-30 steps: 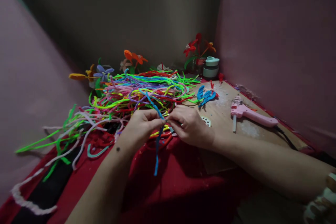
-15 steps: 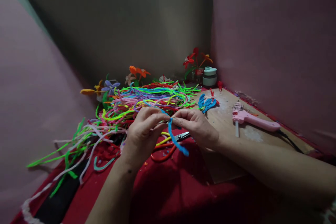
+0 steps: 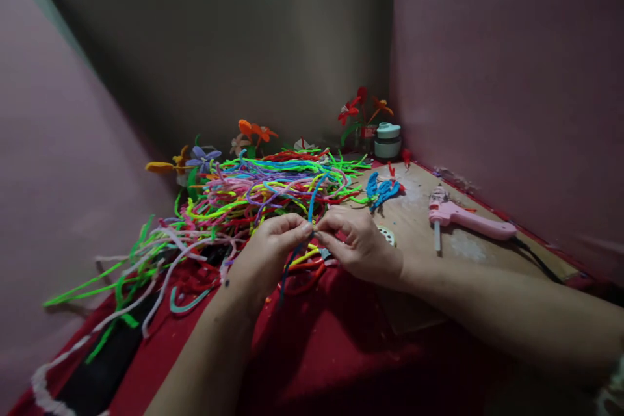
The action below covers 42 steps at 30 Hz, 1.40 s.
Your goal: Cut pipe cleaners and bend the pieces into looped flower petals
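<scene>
Item: one bright blue, fuzzy, bendable craft stem [image 3: 312, 204], held in front of a heap of multicoloured fuzzy stems [image 3: 273, 187], above a counter draped in dark red cloth [image 3: 312, 351]. One length rises from the fingers; a darker blue length hangs below.

Handling, as judged: pinches set close together should give the best control of a short section; one side is best held firm while the other bends or twists in small turns, sparing the fuzz and avoiding a stray kink. The hanging length wants clearance from the scissors with red and yellow handles [image 3: 304, 258] lying beneath.

Left hand [image 3: 266, 247]: forearm from lower left, thumb and index finger pinched on the blue stem.

Right hand [image 3: 358, 244]: forearm nearly level from the right, fingers curled, tips pinched on the stem just beside the left's; the exact contact is too small to tell.
</scene>
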Motion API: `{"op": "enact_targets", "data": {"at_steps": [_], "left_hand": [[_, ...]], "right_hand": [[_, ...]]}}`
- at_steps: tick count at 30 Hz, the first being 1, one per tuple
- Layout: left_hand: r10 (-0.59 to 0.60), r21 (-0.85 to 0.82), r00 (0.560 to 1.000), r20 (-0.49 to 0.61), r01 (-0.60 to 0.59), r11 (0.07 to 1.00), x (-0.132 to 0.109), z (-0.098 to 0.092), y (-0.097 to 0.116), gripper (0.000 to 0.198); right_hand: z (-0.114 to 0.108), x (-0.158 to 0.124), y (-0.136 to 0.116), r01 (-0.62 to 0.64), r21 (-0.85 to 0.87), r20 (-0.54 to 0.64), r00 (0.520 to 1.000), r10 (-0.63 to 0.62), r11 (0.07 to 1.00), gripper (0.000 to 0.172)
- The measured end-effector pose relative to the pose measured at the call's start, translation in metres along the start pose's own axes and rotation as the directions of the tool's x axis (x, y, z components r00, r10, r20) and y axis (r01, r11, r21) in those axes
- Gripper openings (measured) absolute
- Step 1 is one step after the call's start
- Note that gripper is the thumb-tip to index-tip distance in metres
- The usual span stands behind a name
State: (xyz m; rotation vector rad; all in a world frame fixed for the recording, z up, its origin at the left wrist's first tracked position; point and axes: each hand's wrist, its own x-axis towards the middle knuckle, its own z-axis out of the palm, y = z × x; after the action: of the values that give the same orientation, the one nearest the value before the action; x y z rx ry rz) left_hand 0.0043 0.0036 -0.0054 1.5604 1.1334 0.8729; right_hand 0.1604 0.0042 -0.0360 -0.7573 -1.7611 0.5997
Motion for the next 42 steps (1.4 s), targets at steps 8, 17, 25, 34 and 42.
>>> {"op": "enact_targets", "data": {"at_steps": [8,17,25,34,42], "left_hand": [[0.128,0.038,0.985,-0.115,-0.124,0.992,0.001,-0.006,0.000,0.025],[0.286,0.324,0.917,-0.278,-0.191,0.927,0.003,-0.004,-0.006,0.019],[0.551,0.705,0.823,-0.137,-0.310,0.638,0.004,-0.004,-0.010,0.012],[0.302,0.593,0.951,-0.062,-0.208,0.778,0.000,-0.007,-0.003,0.020],[0.196,0.421,0.978,-0.071,-0.148,0.895,-0.002,-0.006,0.003,0.018]], "right_hand": [[0.002,0.007,0.013,-0.500,0.573,0.330,0.866,0.376,0.649,0.021],[0.001,0.008,0.005,-0.481,0.463,0.174,0.873,0.456,0.744,0.022],[0.002,0.006,0.009,-0.363,0.232,0.098,0.932,0.350,0.902,0.017],[0.000,-0.001,0.005,0.358,-0.425,-0.080,0.900,-0.428,0.832,0.021],[-0.005,0.010,0.008,0.101,-0.286,-0.003,0.994,-0.106,0.953,0.014]]}}
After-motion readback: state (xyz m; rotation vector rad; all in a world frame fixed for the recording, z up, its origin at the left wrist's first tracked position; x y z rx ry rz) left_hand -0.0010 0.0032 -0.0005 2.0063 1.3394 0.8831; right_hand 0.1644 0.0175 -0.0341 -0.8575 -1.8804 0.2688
